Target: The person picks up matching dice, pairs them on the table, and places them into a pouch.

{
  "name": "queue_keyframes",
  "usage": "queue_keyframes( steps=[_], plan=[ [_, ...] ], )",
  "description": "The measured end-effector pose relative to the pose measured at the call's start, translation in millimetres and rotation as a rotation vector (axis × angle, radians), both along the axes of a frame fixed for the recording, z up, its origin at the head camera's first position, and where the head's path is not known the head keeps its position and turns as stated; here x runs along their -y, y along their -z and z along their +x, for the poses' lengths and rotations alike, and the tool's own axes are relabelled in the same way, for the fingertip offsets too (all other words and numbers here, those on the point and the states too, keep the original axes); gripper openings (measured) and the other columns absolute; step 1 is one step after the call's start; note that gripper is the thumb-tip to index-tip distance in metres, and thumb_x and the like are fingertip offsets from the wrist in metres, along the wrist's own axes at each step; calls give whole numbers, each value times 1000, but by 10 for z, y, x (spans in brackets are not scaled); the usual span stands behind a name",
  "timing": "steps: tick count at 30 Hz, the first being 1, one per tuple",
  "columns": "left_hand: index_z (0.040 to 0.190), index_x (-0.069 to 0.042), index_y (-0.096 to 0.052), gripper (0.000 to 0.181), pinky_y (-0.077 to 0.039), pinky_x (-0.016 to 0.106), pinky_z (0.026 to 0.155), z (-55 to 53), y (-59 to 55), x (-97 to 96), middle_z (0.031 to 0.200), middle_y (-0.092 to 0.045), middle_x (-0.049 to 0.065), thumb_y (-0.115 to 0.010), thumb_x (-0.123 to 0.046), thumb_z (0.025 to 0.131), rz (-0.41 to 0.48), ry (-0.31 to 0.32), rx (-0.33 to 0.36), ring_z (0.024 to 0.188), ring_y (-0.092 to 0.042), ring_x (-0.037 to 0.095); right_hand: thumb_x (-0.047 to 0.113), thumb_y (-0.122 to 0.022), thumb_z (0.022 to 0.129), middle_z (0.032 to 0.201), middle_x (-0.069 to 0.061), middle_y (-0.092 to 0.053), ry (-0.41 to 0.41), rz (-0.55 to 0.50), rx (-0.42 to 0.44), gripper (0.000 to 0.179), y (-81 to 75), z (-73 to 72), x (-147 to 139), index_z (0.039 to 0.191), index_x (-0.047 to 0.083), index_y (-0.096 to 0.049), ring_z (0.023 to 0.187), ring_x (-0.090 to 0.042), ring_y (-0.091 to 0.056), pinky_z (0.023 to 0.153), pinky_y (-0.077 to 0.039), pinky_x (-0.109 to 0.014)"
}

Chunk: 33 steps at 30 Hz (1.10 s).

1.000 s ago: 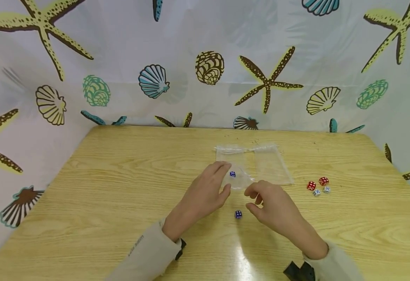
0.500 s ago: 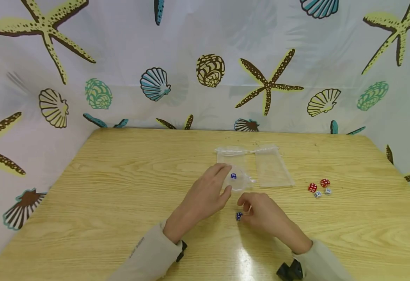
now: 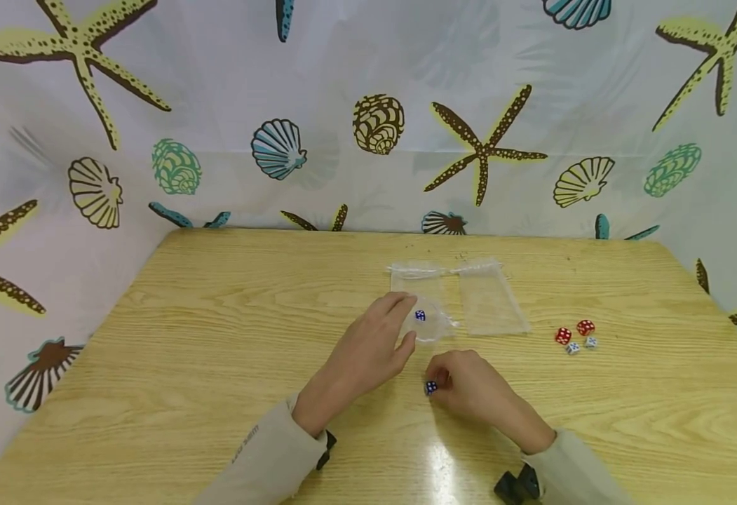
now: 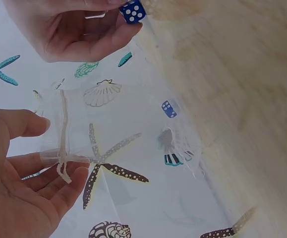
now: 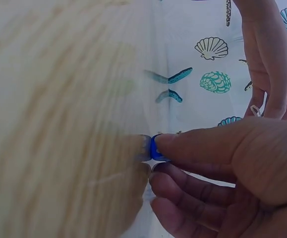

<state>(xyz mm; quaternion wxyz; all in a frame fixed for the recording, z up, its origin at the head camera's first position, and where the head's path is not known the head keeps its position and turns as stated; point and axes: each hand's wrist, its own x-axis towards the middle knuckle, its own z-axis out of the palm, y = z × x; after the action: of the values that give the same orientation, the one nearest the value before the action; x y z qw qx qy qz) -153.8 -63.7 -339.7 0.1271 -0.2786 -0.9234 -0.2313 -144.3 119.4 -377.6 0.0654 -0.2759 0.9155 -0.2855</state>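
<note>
In the head view, my left hand [image 3: 364,347] holds a sheer drawstring pouch [image 3: 433,332] by its near side. One blue die [image 3: 420,315] with white pips lies within that pouch. The left wrist view shows a white cord [image 4: 64,124] along the pouch's mouth, with fingers curled behind it and the thumb raised apart. To the right, my right hand [image 3: 472,384] pinches a second blue die [image 3: 430,387] at the table surface, between thumb and fingers. The right wrist view has this blue die [image 5: 159,147] partly covered by the thumb.
Two more sheer pouches lie flat behind the hands, one at the right [image 3: 493,300] and one at the left [image 3: 415,271]. Two red dice [image 3: 563,336] and two white dice [image 3: 572,348] sit on the wooden table [image 3: 229,315]. A shell-patterned curtain [image 3: 330,63] stands behind.
My right hand has come down and left from beside the pouch to the blue die on the table and taken it between its fingers. The left hand and pouch stay almost still.
</note>
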Motion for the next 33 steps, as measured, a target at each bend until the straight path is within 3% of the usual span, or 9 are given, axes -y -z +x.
queue_keyframes(
  steps=[7, 22, 28, 33],
  plan=[
    [132, 4, -52, 44, -50, 40, 95, 13, -3, -6, 132, -55, 18, -61, -10, 91, -3, 1, 6, 122, -54, 29, -1, -70, 77, 67, 4, -62, 0, 3, -15, 8, -12, 19, -9, 80, 6, -70, 59, -1, -49, 54, -43, -17],
    [131, 5, -53, 44, -50, 39, 95, 16, -4, -7, 130, -56, 18, -63, -10, 90, -13, 9, -25, 120, -55, 29, 1, -73, 76, 73, 2, -64, 55, 68, -80, 9, -233, 26, -35, 81, 8, -71, 65, -6, -55, 59, -46, -19],
    [130, 5, -54, 44, -51, 38, 94, 18, 15, -9, 129, -56, 17, -64, -9, 90, -22, 6, -30, 119, -56, 29, 7, -75, 78, 76, 3, -64, 51, 68, -106, 8, -402, 68, -70, 85, 9, -71, 66, -5, -54, 59, -45, -19],
    [130, 5, -54, 46, -51, 38, 93, 11, 6, -13, 129, -56, 18, -66, -8, 88, -20, 9, -36, 118, -57, 29, 7, -75, 79, 79, 0, -65, 86, 69, -177, 8, -597, 91, -91, 87, 8, -71, 67, -8, -54, 59, -46, -21]
  ],
)
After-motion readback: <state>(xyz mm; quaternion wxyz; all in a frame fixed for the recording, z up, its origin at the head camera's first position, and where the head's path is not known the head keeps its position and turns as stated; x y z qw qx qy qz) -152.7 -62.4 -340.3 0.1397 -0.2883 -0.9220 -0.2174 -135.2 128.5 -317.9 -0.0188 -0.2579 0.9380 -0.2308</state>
